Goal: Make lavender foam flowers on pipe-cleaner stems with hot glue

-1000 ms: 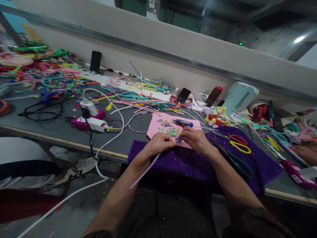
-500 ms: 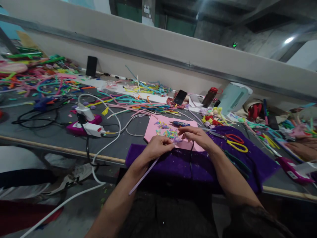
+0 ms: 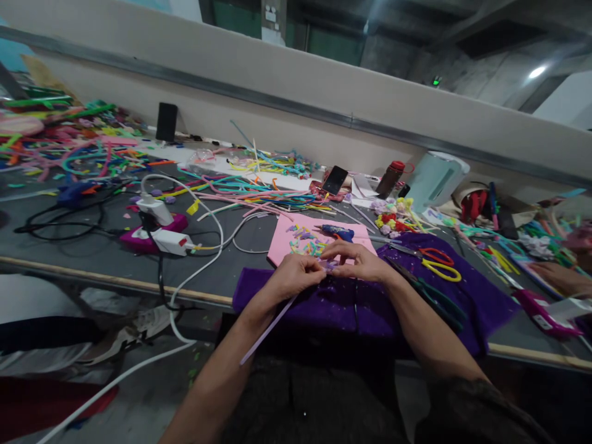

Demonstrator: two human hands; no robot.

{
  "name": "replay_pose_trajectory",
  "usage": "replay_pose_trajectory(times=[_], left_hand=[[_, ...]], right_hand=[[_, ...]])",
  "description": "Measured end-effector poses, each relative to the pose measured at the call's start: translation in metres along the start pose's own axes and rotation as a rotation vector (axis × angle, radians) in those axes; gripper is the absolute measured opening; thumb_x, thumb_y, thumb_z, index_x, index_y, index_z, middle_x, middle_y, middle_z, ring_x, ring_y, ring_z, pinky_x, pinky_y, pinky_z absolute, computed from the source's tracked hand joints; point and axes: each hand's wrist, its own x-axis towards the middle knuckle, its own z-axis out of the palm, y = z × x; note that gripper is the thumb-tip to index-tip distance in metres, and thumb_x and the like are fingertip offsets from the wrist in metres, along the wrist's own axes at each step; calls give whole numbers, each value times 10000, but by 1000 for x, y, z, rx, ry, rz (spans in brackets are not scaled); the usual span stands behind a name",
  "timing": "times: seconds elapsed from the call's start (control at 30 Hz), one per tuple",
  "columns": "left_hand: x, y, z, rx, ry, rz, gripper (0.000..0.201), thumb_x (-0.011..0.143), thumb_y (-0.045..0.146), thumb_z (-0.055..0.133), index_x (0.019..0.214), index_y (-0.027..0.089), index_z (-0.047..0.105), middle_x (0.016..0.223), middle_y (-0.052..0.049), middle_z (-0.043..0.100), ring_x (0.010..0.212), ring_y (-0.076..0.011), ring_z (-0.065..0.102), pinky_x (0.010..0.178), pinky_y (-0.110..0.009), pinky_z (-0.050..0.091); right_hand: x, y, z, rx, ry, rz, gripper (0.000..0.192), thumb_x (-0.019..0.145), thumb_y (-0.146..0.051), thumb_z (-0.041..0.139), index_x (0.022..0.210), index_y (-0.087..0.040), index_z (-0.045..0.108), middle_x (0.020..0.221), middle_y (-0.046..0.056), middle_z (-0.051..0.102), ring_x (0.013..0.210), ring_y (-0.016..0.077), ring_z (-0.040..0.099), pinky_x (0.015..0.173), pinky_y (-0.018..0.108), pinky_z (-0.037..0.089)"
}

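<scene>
My left hand (image 3: 300,275) is closed in a pinch on a lavender pipe cleaner (image 3: 272,328), whose long free end hangs down toward my left forearm. My right hand (image 3: 356,261) has come up against the left fingertips. Its thumb and fingers close around the lilac tip piece (image 3: 329,265) at the upper end of the stem, partly hidden by the fingers. Just beyond, small cut pipe-cleaner bits (image 3: 305,240) in several colours lie on a pink sheet (image 3: 282,237). A blue glue gun (image 3: 338,232) rests on that sheet behind my right hand.
A purple cloth (image 3: 485,299) drapes over the table edge, with red-and-yellow-handled scissors (image 3: 439,265) and dark green-handled pliers (image 3: 439,302) on it. White cables and a power strip (image 3: 161,239) lie left. Behind are pipe cleaners (image 3: 259,196), a phone (image 3: 335,180) and a bottle (image 3: 391,179).
My right hand has moved left and down, from hovering apart to meeting the left fingertips at the lilac piece. My left hand keeps its pinch on the stem.
</scene>
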Motion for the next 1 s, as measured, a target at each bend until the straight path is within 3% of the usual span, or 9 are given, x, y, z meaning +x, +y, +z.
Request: replay_pose_trajectory(times=[0.13, 0.33, 0.7, 1.0], left_hand=[[0, 2, -1, -29, 12, -27, 218, 685, 310, 543, 585, 131, 616, 519, 22, 517, 511, -88, 440, 474, -193, 292], [1, 3, -4, -91, 45, -86, 221, 664, 323, 562, 595, 126, 633, 529, 25, 508, 476, -73, 394, 446, -195, 259], [1, 1, -4, -45, 68, -69, 254, 673, 357, 564, 599, 124, 632, 524, 17, 498, 480, -81, 402, 446, -195, 272], [3, -2, -4, 62, 138, -58, 247, 667, 343, 548, 631, 133, 673, 580, 3, 576, 545, -105, 473, 489, -198, 317]], right_hand=[[-1, 0, -1, -5, 61, 0, 379, 754, -329, 633, 1111, -214, 579, 1065, 66, 586, 900, 174, 569, 660, 258, 476], [-7, -5, -7, -89, 337, -53, 251, 731, -325, 658, 937, -187, 624, 897, 47, 600, 666, 118, 543, 583, 245, 448], [-4, -10, 2, -298, 285, -143, 95, 790, -224, 591, 860, -188, 644, 778, 38, 616, 650, 120, 551, 548, 227, 412], [-6, -7, -8, -126, 293, -51, 103, 795, -253, 580, 767, -172, 637, 723, 18, 590, 647, 121, 535, 587, 240, 414]])
